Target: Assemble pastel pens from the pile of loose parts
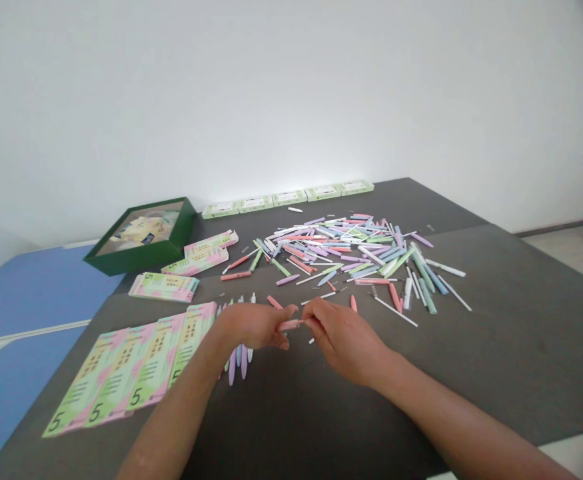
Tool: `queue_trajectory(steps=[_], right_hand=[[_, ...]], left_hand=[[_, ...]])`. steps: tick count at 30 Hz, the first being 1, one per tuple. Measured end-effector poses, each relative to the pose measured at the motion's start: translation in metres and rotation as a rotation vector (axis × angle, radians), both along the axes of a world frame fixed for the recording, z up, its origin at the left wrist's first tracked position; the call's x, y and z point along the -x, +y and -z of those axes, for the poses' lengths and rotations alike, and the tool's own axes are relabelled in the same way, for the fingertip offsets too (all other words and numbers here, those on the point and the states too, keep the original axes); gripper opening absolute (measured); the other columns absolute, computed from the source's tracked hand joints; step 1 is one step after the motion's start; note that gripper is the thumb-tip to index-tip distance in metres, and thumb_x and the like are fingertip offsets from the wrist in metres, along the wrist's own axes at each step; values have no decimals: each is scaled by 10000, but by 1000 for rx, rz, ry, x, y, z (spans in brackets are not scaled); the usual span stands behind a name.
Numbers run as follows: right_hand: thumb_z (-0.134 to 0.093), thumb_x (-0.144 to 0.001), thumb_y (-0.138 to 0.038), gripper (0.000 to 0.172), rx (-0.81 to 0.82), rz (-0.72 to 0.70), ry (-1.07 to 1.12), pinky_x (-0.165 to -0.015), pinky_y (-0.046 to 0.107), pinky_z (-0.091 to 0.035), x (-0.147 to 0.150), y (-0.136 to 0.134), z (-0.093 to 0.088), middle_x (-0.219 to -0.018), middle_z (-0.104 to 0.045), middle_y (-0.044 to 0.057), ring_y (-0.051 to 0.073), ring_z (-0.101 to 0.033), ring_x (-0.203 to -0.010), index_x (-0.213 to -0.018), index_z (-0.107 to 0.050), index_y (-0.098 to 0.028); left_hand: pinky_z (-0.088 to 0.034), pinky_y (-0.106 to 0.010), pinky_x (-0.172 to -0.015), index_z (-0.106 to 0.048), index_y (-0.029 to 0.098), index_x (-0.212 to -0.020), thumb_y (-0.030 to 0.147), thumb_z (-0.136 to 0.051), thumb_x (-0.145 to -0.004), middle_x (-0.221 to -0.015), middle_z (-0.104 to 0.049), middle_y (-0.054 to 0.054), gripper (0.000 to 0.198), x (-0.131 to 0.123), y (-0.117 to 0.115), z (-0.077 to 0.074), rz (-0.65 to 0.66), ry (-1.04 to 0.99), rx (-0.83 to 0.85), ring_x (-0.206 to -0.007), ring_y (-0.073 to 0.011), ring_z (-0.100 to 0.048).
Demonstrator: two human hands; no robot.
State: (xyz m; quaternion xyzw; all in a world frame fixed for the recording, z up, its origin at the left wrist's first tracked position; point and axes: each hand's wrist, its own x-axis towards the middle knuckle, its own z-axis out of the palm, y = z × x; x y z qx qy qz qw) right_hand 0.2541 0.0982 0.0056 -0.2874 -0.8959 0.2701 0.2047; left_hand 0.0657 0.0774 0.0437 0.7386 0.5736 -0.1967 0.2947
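The left hand (254,325) and the right hand (344,340) are held close together above the dark grey surface (516,347), with the forearms angled inward from the lower corners of the view and the backs of the hands facing up. The right fingertips (307,313) pinch one end of a pink pen barrel (290,325). The left fingers (280,331) reach its other end, but the view does not confirm a firm grip.

Directly beneath and beyond the left hand lies a row of pastel pens (237,360), set side by side. A loose heap of pastel pen parts (341,250) lies on the surface beyond both hands, with a few pieces near the right hand. To the left of the left hand are printed pastel cards marked "5" (131,367) — further cards lie beyond them, near a green box (141,237). A row of pale green boxes (286,200) lines the far edge.
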Motion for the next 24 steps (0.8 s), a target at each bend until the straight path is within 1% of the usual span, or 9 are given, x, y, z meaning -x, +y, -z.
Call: queue_trajectory(steps=[5, 10, 15, 18, 24], right_hand=[[-401, -919, -195, 102, 9, -22, 74, -596, 253, -312, 1, 2, 4, -774, -564, 19, 142, -497, -678, -883, -497, -186], [-424, -908, -188, 79, 26, -57, 98, -607, 252, -327, 2, 2, 6, -787, -574, 17, 141, -503, -694, -876, -496, -192], [-415, -907, -177, 89, -23, -69, 66, -633, 266, -332, 1, 0, 7, -823, -577, 31, 153, -511, -731, -904, -504, -186], [-409, -915, -200, 91, -24, -42, 66, -622, 266, -328, 1, 0, 8, -807, -579, 31, 154, -512, -715, -909, -498, -183], [-379, -921, -189, 128, -96, -49, 47, -646, 277, -331, 2, -6, 6, -828, -584, 52, 168, -512, -743, -901, -505, -178]], left_hand=[[-398, -225, -567, -467, 258, -1186, 295, -596, -776, -840, -697, 9, 431, 3, 0, 2, 8, -58, 17, -747, -201, -641], [-398, -230, -575, -497, 219, -1118, 312, -585, -796, -889, -701, -19, 347, 5, 0, 1, 33, -34, 43, -760, -209, -639], [-400, -232, -585, -474, 227, -1187, 306, -570, -808, -882, -701, -9, 398, 4, -1, 1, 52, -49, 62, -767, -209, -637], [-401, -237, -590, -486, 225, -1176, 326, -571, -806, -911, -698, -16, 393, 4, 0, 1, 51, -42, 56, -781, -213, -635], [-397, -226, -566, -472, 243, -1212, 327, -578, -816, -848, -694, 3, 418, 5, 0, 2, 66, -49, 42, -720, -188, -621]])
